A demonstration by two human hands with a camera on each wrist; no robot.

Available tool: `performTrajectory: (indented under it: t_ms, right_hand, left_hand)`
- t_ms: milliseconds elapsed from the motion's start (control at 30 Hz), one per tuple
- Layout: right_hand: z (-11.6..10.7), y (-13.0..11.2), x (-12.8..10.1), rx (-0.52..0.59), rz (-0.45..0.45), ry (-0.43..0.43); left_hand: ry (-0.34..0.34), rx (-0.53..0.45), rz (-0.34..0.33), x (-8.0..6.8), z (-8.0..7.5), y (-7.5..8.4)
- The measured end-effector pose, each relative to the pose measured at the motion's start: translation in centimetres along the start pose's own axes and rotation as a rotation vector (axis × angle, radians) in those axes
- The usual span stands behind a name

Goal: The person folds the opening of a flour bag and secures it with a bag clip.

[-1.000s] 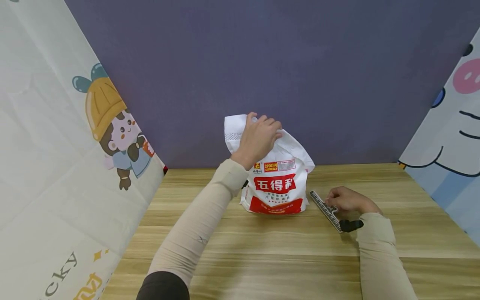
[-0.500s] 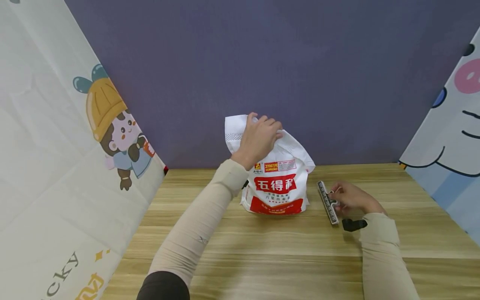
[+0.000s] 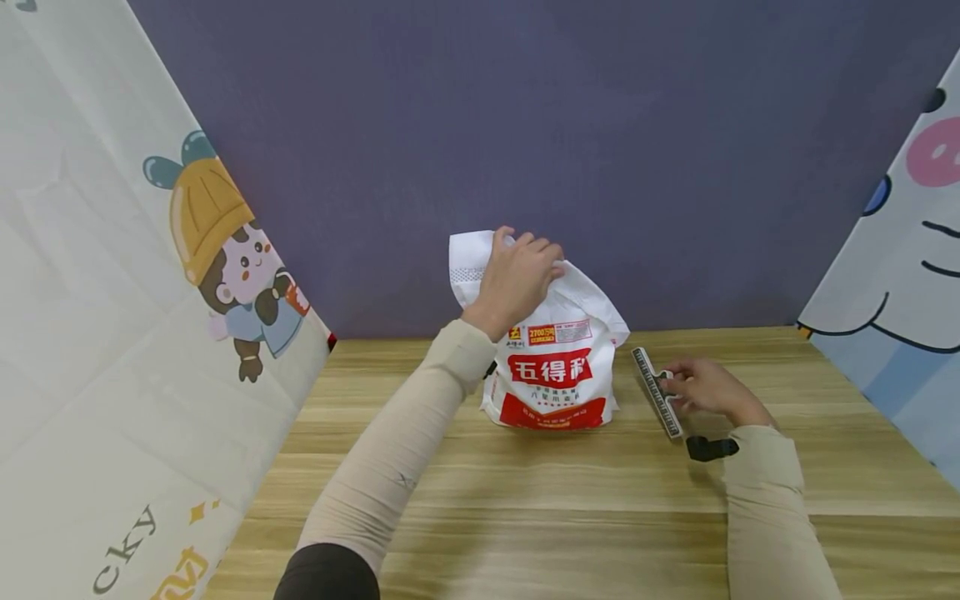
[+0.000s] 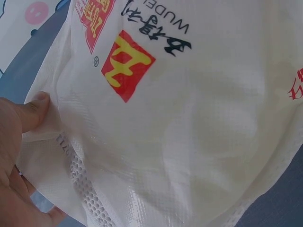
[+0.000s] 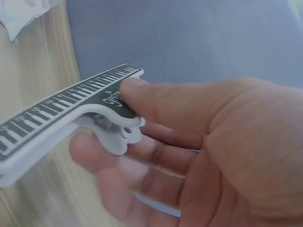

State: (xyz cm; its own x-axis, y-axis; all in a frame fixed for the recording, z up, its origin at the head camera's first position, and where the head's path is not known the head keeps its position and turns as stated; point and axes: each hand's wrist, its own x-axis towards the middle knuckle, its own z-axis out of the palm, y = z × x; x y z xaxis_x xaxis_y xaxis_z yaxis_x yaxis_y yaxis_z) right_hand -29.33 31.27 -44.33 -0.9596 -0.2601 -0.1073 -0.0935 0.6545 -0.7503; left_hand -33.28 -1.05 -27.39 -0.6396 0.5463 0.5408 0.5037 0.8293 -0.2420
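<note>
A white woven flour bag [image 3: 551, 367] with red and black printing stands on the wooden table. My left hand [image 3: 517, 279] grips its gathered top edge, and the left wrist view shows the thumb [image 4: 35, 111] pressed on the fabric near a dotted strip. To the right of the bag, my right hand [image 3: 712, 390] pinches a long bag clip [image 3: 656, 392] by its handles. In the right wrist view the clip [image 5: 71, 106] has a piano-key pattern and dark handles with lettering, the thumb on top and fingers beneath. The clip's jaws look closed.
The wood-grain table [image 3: 555, 517] meets a dark blue-grey panel [image 3: 540, 150] behind the bag. Printed cartoon sheets, the left one [image 3: 97, 275] and the right one [image 3: 907, 275], flank the table. A black wrist camera [image 3: 711, 449] sits by the right cuff.
My right hand has raised the clip from its tilted lie and moved it slightly away from me, turning it more upright. The left hand and the bag have stayed in place.
</note>
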Motion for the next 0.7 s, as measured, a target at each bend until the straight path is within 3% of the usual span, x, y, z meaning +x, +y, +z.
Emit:
performTrajectory:
  t_ms: [300,700]
  right_hand:
    - [-0.4,-0.1,0.1,-0.037,-0.025,0.112]
    - [-0.5,-1.1,-0.3,-0.125,-0.039,0.326]
  left_hand:
    - [0.010,0.005,0.005,0.0,0.0,0.0]
    - [0.021,0.007,0.010,0.0,-0.1,0.0]
